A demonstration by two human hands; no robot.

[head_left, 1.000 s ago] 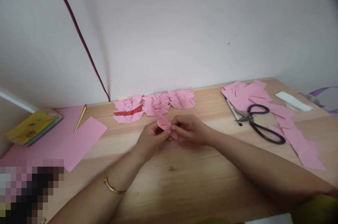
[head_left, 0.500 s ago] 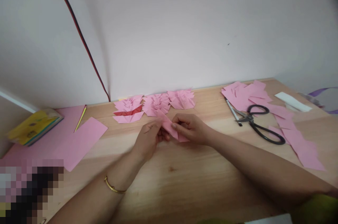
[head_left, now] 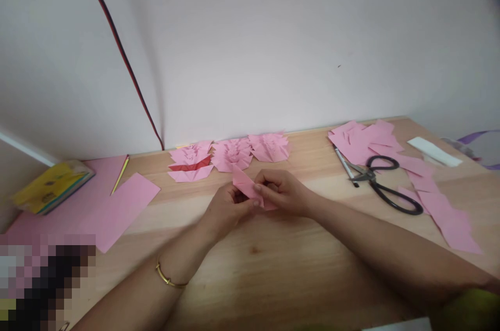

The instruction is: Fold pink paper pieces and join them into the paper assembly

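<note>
Head view: find the small, angular folded piece of pink paper (head_left: pixel 242 184) held over the pale wood-grain bench (head_left: pixel 253 279), between both hands. Note the right hand (head_left: pixel 283 193) with fingers pinching the right side, and the left hand (head_left: pixel 224 206) with fingers gripping the lower edge, partly hidden behind. Judge the main risk as a skewed crease, likely caused by unequal pressure or by folding in the air without flat support. Beware of tearing or crumpling from pulling thin paper in opposing directions. Avoid reaching too far forward: risk of nudging the rows of pleated pink paper pieces (head_left: pixel 231 155) just beyond. On the right, beware of catching the black-handled metal scissors (head_left: pixel 377 177), lying against the loose cut pink paper pieces (head_left: pixel 445 214), with the right forearm.
</note>
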